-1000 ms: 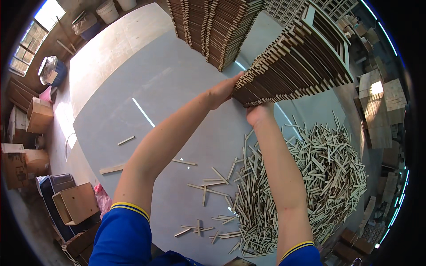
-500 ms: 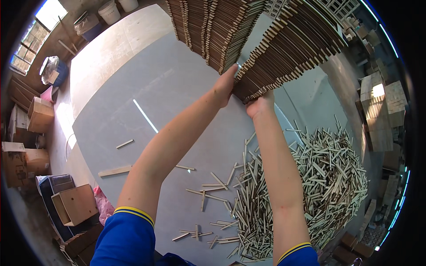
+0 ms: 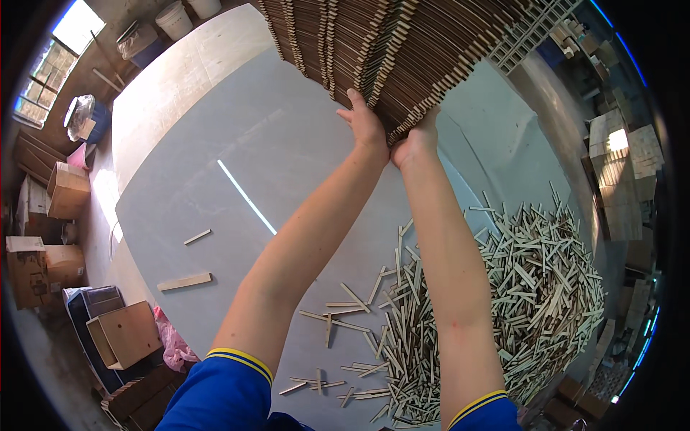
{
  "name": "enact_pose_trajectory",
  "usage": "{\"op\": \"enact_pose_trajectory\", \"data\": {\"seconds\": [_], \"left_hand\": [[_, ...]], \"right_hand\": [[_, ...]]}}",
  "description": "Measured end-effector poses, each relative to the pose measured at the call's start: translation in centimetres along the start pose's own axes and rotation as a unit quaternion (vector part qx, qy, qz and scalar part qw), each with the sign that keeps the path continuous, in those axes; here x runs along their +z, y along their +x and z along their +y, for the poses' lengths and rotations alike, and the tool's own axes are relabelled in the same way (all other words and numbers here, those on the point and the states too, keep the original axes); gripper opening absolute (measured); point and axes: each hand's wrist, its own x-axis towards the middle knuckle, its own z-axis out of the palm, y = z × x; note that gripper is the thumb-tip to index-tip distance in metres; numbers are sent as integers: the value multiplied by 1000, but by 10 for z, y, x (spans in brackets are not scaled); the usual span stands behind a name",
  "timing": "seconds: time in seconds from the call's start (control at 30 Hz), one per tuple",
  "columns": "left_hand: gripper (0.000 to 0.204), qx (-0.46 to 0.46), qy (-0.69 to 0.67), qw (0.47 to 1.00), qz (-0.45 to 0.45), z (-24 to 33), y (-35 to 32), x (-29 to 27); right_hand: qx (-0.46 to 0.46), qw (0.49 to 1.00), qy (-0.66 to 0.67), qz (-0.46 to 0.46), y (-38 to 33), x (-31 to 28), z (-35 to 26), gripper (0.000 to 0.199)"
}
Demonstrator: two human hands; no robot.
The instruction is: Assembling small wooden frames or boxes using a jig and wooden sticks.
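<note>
A stack of thin brown wooden strips with pale ends (image 3: 445, 54) stands at the far side of the table, against similar stacked rows (image 3: 309, 32) on its left. My right hand (image 3: 417, 140) is wrapped round the near right end of this stack, its fingers partly hidden along the side. Against the near ends, where the stack meets the rows, rests my left hand (image 3: 366, 126), open, with some fingers apart. Both arms reach forward. Under and beside my right forearm lies a large heap of loose short wooden strips (image 3: 539, 280).
The grey table (image 3: 194, 165) carries a few scattered strips (image 3: 348, 309) and a wider wooden piece (image 3: 185, 281) at left. A grey grid rack (image 3: 528, 32) stands beyond the stack. Cardboard boxes (image 3: 68, 190), buckets (image 3: 174, 20) and stacked cartons (image 3: 614, 176) line the sides.
The stack held in both hands has moved left and up against the other rows, closing the gap between them. My left hand has loosened and spread its fingers.
</note>
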Motion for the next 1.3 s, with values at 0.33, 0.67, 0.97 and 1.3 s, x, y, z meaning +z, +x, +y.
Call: {"op": "enact_pose_trajectory", "data": {"seconds": [0.33,0.67,0.97,1.3], "left_hand": [[96,25,19,999,-17,-8,21,-9],[94,46,30,998,-30,-8,24,-7],[97,46,55,996,-58,-5,29,-11],[89,60,52,994,-71,30,-5,-12]], "right_hand": [[12,1000,-13,-7,3,1,1,80],[25,999,-32,-22,3,2,0,80],[12,998,-45,-34,19,-11,3,79],[26,996,-87,3,31,-36,-20,95]]}}
